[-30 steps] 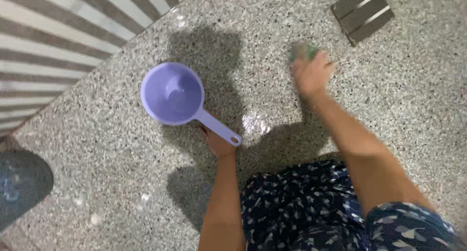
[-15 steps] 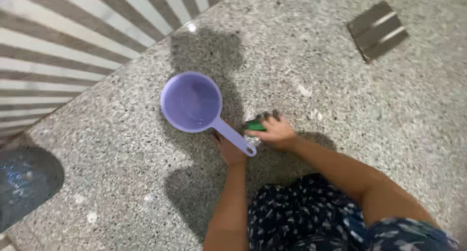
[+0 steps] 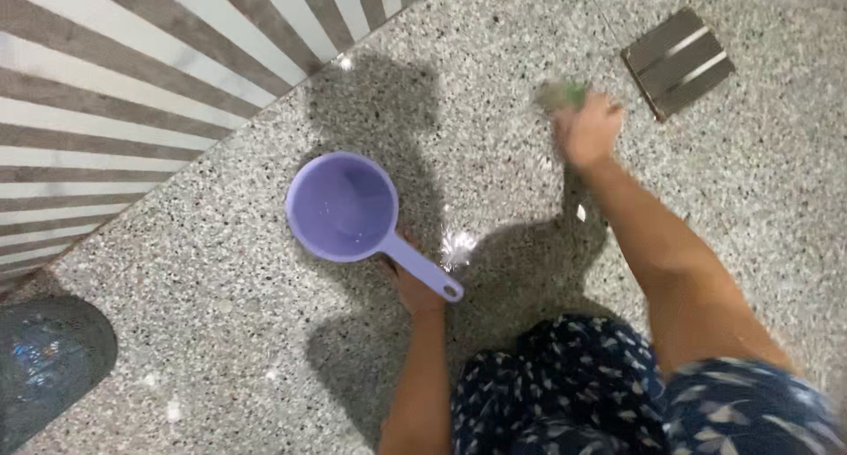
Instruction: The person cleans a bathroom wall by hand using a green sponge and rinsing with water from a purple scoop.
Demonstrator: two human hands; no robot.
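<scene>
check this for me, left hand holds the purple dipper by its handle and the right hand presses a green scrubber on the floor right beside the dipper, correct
Not quite. In the head view the right hand presses the green scrubber far from the purple dipper, up near the slatted floor drain. The left hand does hold the dipper by its handle.

- At two o'clock we see a slatted drain cover [image 3: 678,61] set in the speckled floor [image 3: 221,331].
- At ten o'clock, a striped wall [image 3: 132,93].
- At eight o'clock, a dark round container [image 3: 48,362].
</scene>
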